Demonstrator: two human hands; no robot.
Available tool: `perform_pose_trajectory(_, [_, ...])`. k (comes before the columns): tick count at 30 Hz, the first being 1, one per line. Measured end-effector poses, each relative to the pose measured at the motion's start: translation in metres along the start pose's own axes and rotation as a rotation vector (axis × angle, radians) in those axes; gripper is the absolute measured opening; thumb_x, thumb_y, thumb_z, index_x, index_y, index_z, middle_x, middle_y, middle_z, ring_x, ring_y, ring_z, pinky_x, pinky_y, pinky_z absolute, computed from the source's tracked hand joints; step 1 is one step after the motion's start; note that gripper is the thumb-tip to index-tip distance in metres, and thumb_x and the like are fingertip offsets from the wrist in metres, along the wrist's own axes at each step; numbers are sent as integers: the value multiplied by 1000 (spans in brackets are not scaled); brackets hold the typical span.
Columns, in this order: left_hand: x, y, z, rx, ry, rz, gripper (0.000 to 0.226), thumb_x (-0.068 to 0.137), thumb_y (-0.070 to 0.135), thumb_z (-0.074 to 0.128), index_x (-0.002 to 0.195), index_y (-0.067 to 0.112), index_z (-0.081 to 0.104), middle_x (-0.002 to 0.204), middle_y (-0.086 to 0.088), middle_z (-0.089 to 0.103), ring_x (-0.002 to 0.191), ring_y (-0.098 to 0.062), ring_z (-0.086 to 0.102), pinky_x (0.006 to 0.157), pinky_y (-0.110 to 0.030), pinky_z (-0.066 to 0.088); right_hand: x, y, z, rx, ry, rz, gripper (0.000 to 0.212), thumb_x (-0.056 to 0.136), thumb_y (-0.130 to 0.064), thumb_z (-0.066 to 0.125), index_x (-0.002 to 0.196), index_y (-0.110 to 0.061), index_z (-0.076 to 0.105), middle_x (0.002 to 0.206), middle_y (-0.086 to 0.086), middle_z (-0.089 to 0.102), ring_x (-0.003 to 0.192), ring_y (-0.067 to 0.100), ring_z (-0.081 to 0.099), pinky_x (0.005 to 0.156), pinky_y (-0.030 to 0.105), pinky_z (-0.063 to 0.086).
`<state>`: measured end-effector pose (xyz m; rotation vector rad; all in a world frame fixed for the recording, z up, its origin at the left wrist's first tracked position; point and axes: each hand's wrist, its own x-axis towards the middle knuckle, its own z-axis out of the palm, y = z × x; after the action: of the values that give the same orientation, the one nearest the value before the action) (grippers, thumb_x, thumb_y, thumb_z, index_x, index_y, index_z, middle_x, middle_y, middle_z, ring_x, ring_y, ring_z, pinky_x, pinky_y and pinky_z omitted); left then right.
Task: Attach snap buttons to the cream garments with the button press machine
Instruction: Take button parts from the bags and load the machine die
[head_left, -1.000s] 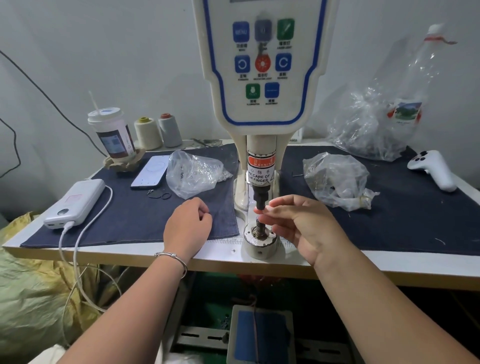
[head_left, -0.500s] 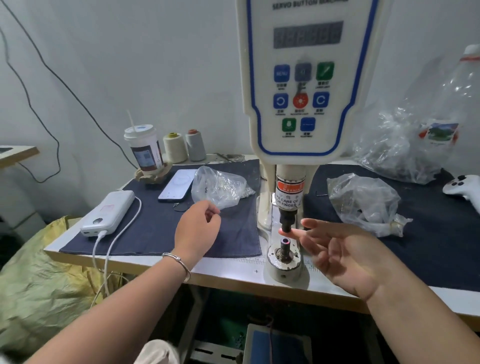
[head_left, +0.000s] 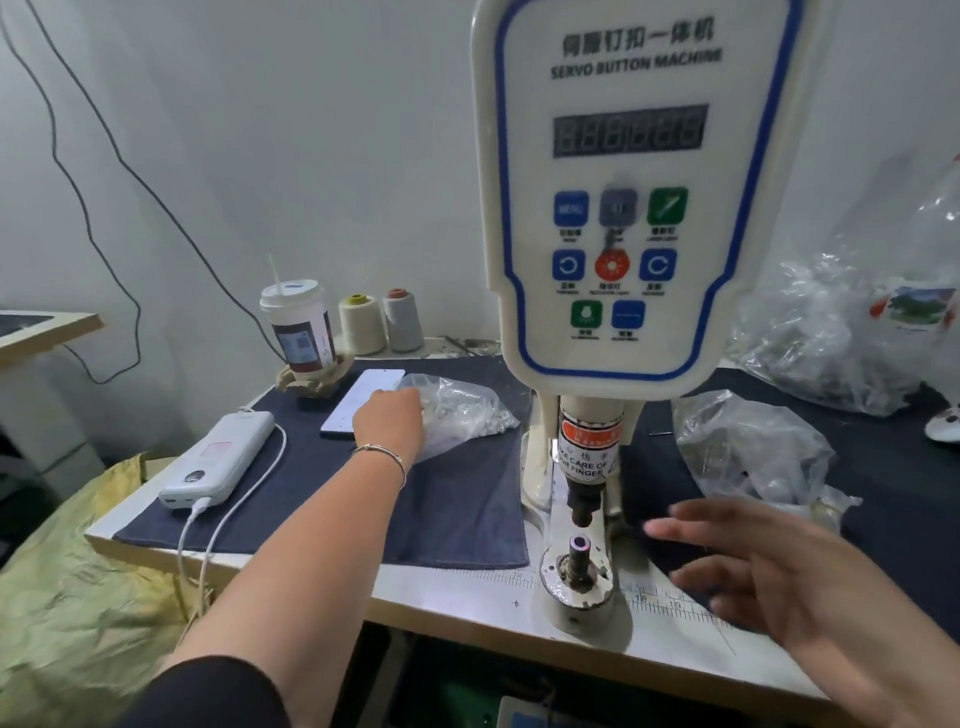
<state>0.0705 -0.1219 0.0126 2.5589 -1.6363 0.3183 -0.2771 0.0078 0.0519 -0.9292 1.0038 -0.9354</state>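
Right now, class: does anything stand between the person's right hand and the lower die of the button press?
Nothing visible does. The right hand hovers open just right of the lower die, with only bare table and dark cloth between them.

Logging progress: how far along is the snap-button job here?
Early, still loading. Done: a pink-topped part sits on the lower die under the raised punch. In hand: the left hand reaches into the clear bag on the dark cloth, presumably for another snap piece; the right hand hovers open beside the die. Left: no cream garment is in view, so no pressing yet.
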Motion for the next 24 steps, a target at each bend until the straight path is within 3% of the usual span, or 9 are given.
perform_pose_trajectory(2, [7,-1,-1,-16,-53,-27,26,98,14,51,118,16,68,117,-9,68,113,-27,62,80,-32,48,5,8,-18,-140,242,-115,14,80,2,63,93,-1,68,87,15,74,51,18,64,48,29,47])
perform_pose_trajectory(5, [14,-2,-2,-107,-170,46,33,99,42,52,111,19,72,113,-7,69,117,-26,58,91,-34,48,14,21,-34,-321,447,-278,21,88,9,54,81,-4,68,76,15,71,46,10,57,47,24,48])
perform_pose_trajectory(7, [14,-4,2,-150,-161,167,38,100,49,51,96,19,73,103,-7,69,117,-27,53,92,-35,46,20,31,-34,-428,441,-346,26,87,11,55,75,-7,68,71,11,69,45,9,55,43,16,44])
perform_pose_trajectory(9, [13,-5,6,-134,-141,256,27,102,34,52,113,22,74,116,-5,68,124,-26,46,96,-34,44,27,39,-32,-528,409,-366,28,85,12,56,70,-9,69,64,5,69,44,10,54,43,15,42])
perform_pose_trajectory(11, [17,-5,5,-52,-144,289,35,98,19,53,129,29,67,130,-3,62,129,-25,46,98,-33,44,32,43,-33,-574,398,-366,30,85,11,57,68,-10,69,61,3,68,43,10,55,43,15,42])
perform_pose_trajectory(13, [19,-4,1,88,-178,239,37,94,20,60,129,30,65,132,-3,59,128,-24,50,100,-34,43,35,44,-36,-581,403,-357,32,86,10,57,67,-12,69,60,3,67,43,9,55,44,21,44])
perform_pose_trajectory(16, [22,-1,6,239,-83,199,28,94,24,58,119,31,69,119,2,66,119,-20,57,94,-31,40,37,45,-35,-655,407,-338,33,84,10,59,65,-14,68,59,2,67,43,6,55,48,27,43])
perform_pose_trajectory(19, [28,0,9,235,-35,166,24,100,32,51,112,25,70,109,2,71,107,-20,65,91,-32,40,37,45,-35,-693,421,-339,33,82,9,60,63,-16,68,58,1,66,43,7,56,50,29,45])
perform_pose_trajectory(24, [34,-2,8,202,-63,112,20,97,34,55,107,24,70,104,2,71,101,-20,66,77,-30,38,39,47,-37,-705,421,-350,34,82,8,60,62,-18,67,57,1,66,44,7,56,50,30,45])
